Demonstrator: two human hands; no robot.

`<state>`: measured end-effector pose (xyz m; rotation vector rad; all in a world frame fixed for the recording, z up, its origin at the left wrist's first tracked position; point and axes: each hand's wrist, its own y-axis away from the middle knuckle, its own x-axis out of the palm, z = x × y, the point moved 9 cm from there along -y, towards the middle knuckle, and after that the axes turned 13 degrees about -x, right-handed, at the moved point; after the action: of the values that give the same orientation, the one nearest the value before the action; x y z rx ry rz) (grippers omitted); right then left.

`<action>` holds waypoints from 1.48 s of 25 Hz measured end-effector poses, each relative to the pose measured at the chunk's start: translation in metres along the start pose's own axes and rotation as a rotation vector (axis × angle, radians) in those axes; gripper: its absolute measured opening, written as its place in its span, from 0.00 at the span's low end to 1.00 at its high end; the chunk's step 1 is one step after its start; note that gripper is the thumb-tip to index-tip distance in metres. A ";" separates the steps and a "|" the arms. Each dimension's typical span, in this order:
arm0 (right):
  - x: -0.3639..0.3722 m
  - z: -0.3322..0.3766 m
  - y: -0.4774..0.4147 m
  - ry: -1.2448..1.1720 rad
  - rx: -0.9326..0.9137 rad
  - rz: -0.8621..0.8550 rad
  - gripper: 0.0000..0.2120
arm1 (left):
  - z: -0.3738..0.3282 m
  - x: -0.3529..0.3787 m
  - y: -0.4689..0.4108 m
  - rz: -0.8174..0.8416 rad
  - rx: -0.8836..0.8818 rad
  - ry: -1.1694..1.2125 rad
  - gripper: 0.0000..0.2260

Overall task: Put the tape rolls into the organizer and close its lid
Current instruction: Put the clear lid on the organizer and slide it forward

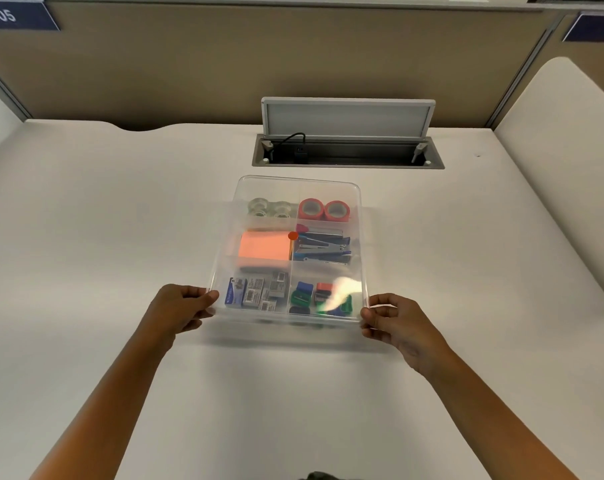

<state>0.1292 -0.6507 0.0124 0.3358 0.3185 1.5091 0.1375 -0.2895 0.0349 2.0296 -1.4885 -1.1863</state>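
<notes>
A clear plastic organizer (pixel 357 258) sits on the white desk ahead of me. Its clear lid (pixel 328 187) lies over it, and I see the contents through it. My left hand (pixel 181 308) grips the lid's near left corner. At the near right corner my right hand (pixel 394 320) grips it too. Two orange tape rolls (pixel 325 209) stand in the far right compartment. Clear tape rolls (pixel 269 207) fill the far left one. I cannot tell whether the lid is fully seated.
Other compartments hold an orange sticky-note pad (pixel 264 249), staplers (pixel 323 247), staple boxes (pixel 259 292) and coloured sharpeners (pixel 304 296). An open cable hatch (pixel 347 147) with a raised flap lies behind the organizer. Partition walls close off the desk's far side.
</notes>
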 end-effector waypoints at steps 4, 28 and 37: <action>0.002 -0.002 0.002 -0.020 0.010 0.020 0.05 | 0.002 0.004 -0.004 0.017 -0.018 0.027 0.07; -0.019 0.098 -0.093 0.416 -0.272 -0.104 0.11 | -0.103 -0.007 -0.039 0.034 0.196 0.046 0.22; 0.014 0.151 -0.226 0.546 -0.210 -0.049 0.15 | -0.202 0.036 -0.127 0.110 0.090 0.011 0.15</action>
<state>0.3978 -0.6471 0.0587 -0.2587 0.5866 1.5522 0.3775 -0.3112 0.0499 1.9791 -1.6531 -1.0809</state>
